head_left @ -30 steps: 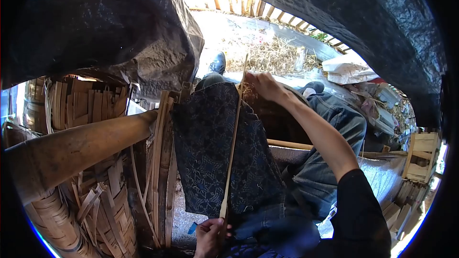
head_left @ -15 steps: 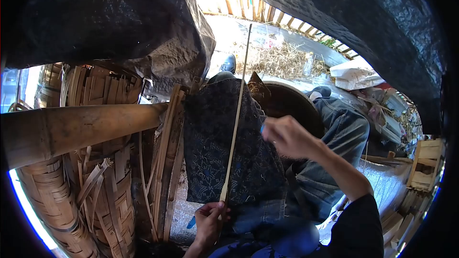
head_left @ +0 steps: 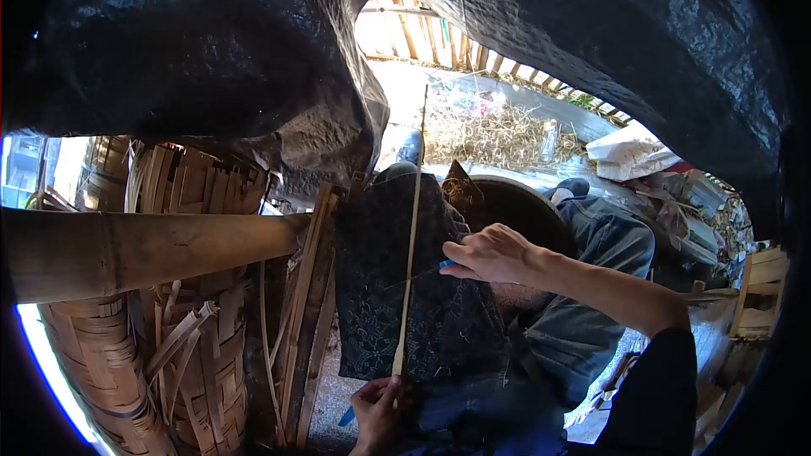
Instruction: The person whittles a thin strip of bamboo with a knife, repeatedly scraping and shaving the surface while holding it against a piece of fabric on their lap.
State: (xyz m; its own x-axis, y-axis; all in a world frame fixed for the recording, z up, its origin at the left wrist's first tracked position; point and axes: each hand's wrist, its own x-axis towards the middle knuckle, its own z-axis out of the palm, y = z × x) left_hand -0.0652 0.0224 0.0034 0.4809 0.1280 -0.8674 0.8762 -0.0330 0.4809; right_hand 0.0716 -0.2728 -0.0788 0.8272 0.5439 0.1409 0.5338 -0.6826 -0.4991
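My left hand [head_left: 376,409] is closed near the bottom, pinching the pale, wider end of a long thin bamboo strip [head_left: 411,253]. The strip points away from me over a dark patterned cloth [head_left: 367,321] on my lap. A small blue piece [head_left: 347,416] shows beside the left hand. To the right of the strip, my right hand [head_left: 494,255] is closed on a small blue-ended tool [head_left: 446,264]. A thin dark line extends from the blue end toward and across the strip; the rest of the tool is hidden in the fingers.
A thick bamboo pole [head_left: 186,249] juts in from the left above woven bamboo baskets [head_left: 101,363]. Upright split slats [head_left: 300,321] stand beside the cloth. Past my knees are a round dark container [head_left: 524,207] and straw [head_left: 486,135]. Dark plastic sheeting [head_left: 211,42] hangs overhead.
My right hand has moved down and left, closer to the strip, and its fingers show more clearly. The view has shifted slightly upward. My left hand keeps its pinch on the strip.
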